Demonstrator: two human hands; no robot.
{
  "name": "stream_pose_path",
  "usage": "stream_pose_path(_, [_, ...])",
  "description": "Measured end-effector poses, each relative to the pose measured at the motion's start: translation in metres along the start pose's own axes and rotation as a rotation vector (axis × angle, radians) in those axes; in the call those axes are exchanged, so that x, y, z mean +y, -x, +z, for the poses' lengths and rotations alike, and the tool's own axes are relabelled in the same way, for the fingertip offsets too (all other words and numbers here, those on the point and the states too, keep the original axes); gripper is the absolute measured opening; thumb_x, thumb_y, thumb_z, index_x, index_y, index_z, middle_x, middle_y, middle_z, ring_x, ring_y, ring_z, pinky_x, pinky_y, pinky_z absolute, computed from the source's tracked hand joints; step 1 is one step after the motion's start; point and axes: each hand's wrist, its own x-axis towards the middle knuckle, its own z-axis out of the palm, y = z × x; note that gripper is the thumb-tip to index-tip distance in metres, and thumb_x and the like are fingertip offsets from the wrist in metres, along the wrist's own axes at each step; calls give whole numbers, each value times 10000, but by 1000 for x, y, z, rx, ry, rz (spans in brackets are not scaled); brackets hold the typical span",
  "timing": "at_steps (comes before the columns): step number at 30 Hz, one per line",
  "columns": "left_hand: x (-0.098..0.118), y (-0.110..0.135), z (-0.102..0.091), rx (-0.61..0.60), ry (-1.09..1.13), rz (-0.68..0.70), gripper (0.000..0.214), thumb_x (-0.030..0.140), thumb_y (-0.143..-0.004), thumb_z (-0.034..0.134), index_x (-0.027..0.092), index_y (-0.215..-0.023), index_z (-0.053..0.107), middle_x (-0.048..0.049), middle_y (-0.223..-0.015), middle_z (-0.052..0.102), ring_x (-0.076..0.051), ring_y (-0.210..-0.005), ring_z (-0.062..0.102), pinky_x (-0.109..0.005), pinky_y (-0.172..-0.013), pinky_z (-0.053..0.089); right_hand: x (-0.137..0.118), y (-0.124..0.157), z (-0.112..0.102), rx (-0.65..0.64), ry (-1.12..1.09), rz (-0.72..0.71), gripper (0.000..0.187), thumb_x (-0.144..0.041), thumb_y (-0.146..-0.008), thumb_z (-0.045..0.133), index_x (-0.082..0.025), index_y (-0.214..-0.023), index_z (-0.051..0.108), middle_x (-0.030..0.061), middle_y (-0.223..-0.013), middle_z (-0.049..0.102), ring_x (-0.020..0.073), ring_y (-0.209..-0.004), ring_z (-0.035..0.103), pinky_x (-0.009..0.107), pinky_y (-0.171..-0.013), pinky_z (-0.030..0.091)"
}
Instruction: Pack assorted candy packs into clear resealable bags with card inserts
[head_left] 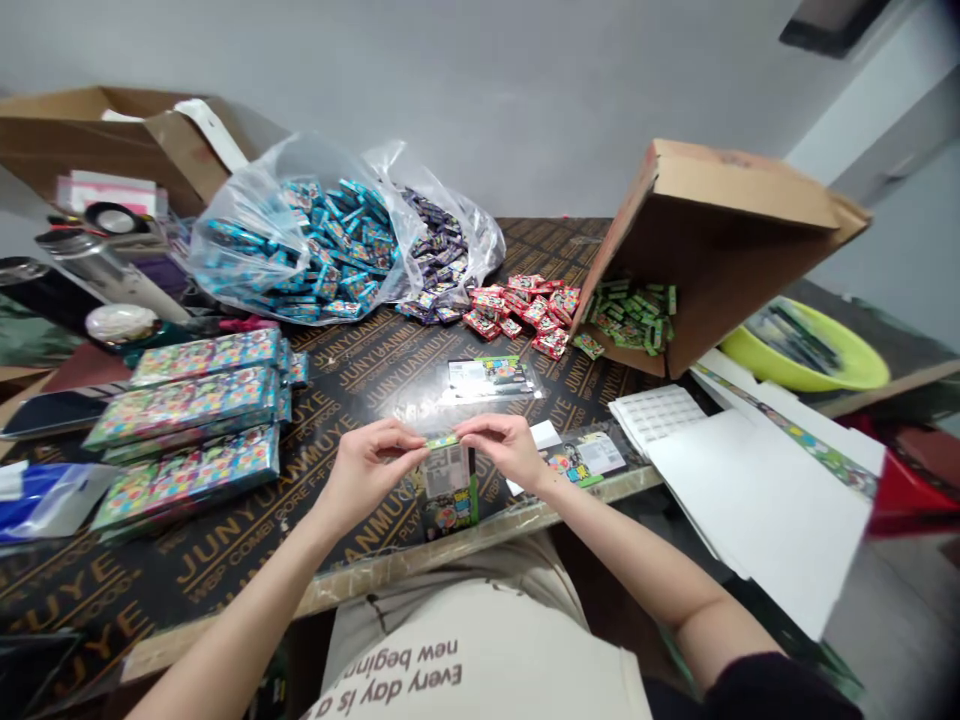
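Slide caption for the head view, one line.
Left hand and right hand at the top of a dark printed pouch, red packets heaped beyond.

A plain grey wall (pixel 540 120) is shown across the upper frame, a dark panel (pixel 832 22) at upper right, a black tabletop (pixel 225 555) printed with brown lettering below, and grey floor (pixel 911 600) at lower right.

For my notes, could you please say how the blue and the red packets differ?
The blue packets sit in a clear bag; the red packets lie loose on the tabletop. The blue packets form a larger heap than the red packets. Both are small and printed.
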Motion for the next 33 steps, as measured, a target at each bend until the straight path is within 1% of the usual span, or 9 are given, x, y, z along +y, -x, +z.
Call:
stream_pose_path(4, [2,3,2,-12,0,14,119,263,-745,627,178,-789,698,-46,-783,673,-151,-710,630,-244,-642,497,2,-3,-3,40,-5,10,90,-270,-742,634,-226,-780,704,18,-804,703,182,-797,650,328,-770,510])
stream_pose_path(7, [2,9,4,81,13,-40,137,255,-761,606,162,-821,686,-60,-803,690,-164,-737,643,-260,-664,513,9,-2,-3,52,28,-57,107,-257,-761,621,-212,-817,700,37,-843,705,184,-817,651,327,-784,507])
stream_pose_path(12, [1,12,10,92,-164,121,88,234,-748,609,164,-726,656,-75,-869,691,-169,-777,641,-276,-723,496,16,7,2,-38,169,-250,146,-221,-815,554,-231,-903,669,49,-981,679,180,-923,625,343,-852,480])
stream_pose_path(15, [-2,6,14,69,-141,58,116,251,-752,600,162,-682,626,-73,-832,695,-171,-744,644,-269,-684,492,15,4,-6,-120,262,-271,179,-226,-839,522,-235,-976,637,53,-1061,647,173,-994,590,340,-894,445])
stream_pose_path(20, [-43,-5,4,120,-36,-199,200,348,-718,607,149,-724,631,-73,-828,697,-197,-734,646,-293,-682,506,43,-9,-73,-81,732,-2,519,-278,-756,635,-212,-1236,450,104,-1250,498,216,-1131,460,382,-928,366])
stream_pose_path(23, [-78,-6,-7,101,-165,-353,269,385,-668,621,134,-763,639,-98,-814,692,-244,-752,640,-367,-729,496,69,-6,-118,-82,970,174,365,-235,-643,724,-194,-985,604,104,-1036,577,273,-1015,487,440,-843,364])
stream_pose_path(25, [-89,-7,-5,90,-298,-349,331,378,-632,642,127,-847,654,-141,-969,669,-305,-942,598,-437,-863,432,80,-3,-132,-112,973,188,174,-207,-623,732,-171,-751,621,73,-868,600,257,-905,517,435,-802,367])
stream_pose_path(28, [-82,-11,16,95,-242,-289,443,417,-655,628,144,-1003,635,-144,-1197,569,-308,-1160,465,-437,-990,320,79,-2,-127,-139,941,143,94,-202,-719,657,-163,-694,575,32,-770,602,195,-820,533,380,-792,377])
stream_pose_path(33, [-44,-21,61,-136,448,-512,488,526,-780,471,150,-1050,627,-102,-1062,650,-234,-1001,572,-347,-881,402,45,-1,-87,-162,777,-251,54,-184,-815,556,-176,-763,548,49,-910,618,168,-912,533,333,-815,407])
